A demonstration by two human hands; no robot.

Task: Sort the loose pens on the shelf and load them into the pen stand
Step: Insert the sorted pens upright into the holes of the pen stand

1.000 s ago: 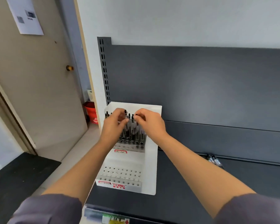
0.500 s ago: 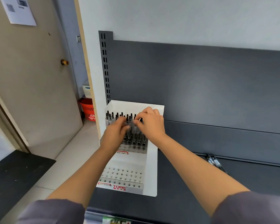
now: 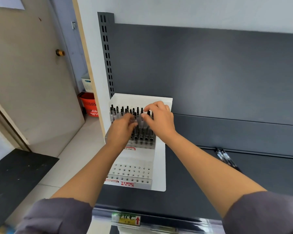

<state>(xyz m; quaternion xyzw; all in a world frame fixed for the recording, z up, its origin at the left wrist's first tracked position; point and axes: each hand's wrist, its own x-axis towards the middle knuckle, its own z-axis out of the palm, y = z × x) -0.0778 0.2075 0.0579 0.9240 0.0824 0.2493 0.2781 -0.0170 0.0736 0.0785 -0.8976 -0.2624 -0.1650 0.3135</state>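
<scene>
While we work both hands at the far tier of the stand [image 3: 161,166], the job looks well along. Pens [image 3: 123,110] fill that tier in upright rows, black tops up; the near tier's holes [image 3: 130,171] show bare. Our right hand [image 3: 159,119] reaches over the right end of the rows, its grip, thumb and forefinger, drawn together on the top of one blurred pen [image 3: 139,120]. Our left hand [image 3: 122,127] sits just beside it, fingers curled in against the same rows; whether its grip has a pen we cannot tell. Well apart to the right, a small bunch of loose pens [image 3: 224,157] lies flat on the dark shelf [image 3: 193,191] against the back ledge, partly hidden behind our right forearm. By our reckoning, the pen in hand needs seating, then that bunch is what remains, and the near tier has room to spare for it.
</scene>
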